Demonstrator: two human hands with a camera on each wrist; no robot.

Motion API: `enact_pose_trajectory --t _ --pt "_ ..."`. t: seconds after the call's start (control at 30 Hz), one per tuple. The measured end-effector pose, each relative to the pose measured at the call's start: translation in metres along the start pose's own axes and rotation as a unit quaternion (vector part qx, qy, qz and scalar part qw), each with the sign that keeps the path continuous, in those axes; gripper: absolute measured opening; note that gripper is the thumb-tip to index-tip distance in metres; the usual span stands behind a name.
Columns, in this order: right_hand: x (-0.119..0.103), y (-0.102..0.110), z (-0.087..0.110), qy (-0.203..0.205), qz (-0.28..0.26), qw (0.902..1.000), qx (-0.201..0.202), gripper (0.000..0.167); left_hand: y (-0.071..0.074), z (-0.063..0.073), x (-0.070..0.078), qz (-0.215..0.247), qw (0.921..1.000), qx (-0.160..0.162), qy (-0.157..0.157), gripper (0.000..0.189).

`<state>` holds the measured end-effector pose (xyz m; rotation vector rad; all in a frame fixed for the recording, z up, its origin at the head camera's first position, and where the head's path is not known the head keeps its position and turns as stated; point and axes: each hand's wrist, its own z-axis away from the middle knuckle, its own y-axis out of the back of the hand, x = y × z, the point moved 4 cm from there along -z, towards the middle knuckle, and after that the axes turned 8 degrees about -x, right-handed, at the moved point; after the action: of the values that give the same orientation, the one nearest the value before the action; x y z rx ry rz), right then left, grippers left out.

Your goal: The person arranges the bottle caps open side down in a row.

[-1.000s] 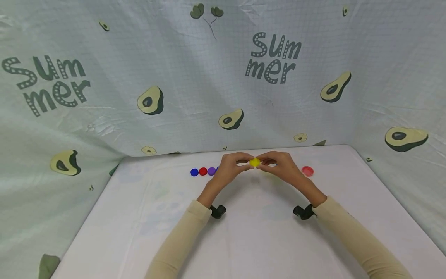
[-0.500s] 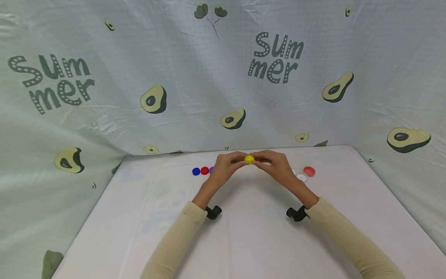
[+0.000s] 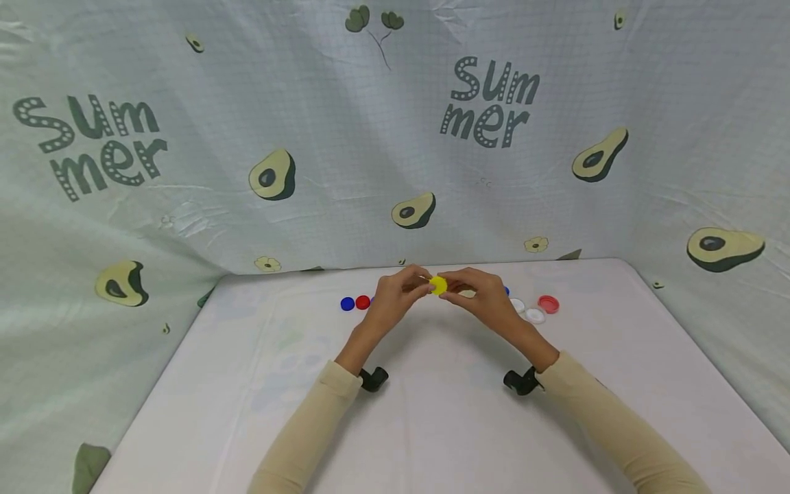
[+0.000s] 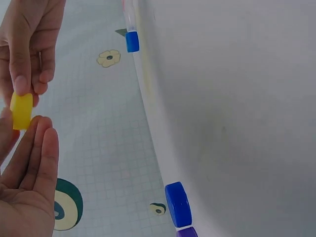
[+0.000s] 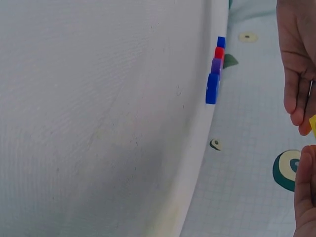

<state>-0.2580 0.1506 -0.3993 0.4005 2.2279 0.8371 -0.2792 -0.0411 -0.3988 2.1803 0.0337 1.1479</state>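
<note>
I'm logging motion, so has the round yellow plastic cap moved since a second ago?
Yes, leftward in the head view: the cap sits less far right of the green fabric avocado print above.

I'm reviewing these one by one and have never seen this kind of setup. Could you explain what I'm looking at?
There is no machine: a person works bare-handed. The wide picture comes from a camera on the head; the other two come from wrist cameras, one per arm, looking at each hand's work.

The fingers of the left hand and right hand hold a small yellow disc between them. On the white table, a blue disc, red disc, purple disc and second blue disc form a row, best seen from the right wrist. Beyond the right hand lie white discs and a pinkish-red disc. Printed cloth hangs behind.
</note>
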Motion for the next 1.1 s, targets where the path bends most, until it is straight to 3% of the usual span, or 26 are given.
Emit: enact_pose_trajectory --t 0.2,0.37,0.6,0.87,1.1 --pt "0.001 -0.003 -0.001 -0.031 0.003 0.9995 -0.006 0.037 0.004 0.004 -0.002 0.007 0.9998 0.003 -0.019 0.035" --pt "-0.002 -0.012 -0.008 -0.043 -0.028 0.9985 -0.017 0.034 0.010 0.011 -0.001 0.004 0.9995 0.023 -0.022 0.034" --pt "-0.009 -0.025 -0.015 -0.038 -0.033 0.9985 -0.023 0.039 0.023 0.021 0.000 -0.001 0.9989 0.035 -0.030 0.034" --pt "-0.021 -0.036 -0.022 -0.002 -0.018 0.9996 -0.022 0.041 0.034 0.030 -0.004 -0.021 0.9987 0.031 -0.035 0.033" --pt "-0.027 -0.047 -0.026 -0.004 -0.001 0.9990 -0.045 0.041 0.042 0.039 -0.010 -0.029 0.9981 0.038 -0.039 0.034"
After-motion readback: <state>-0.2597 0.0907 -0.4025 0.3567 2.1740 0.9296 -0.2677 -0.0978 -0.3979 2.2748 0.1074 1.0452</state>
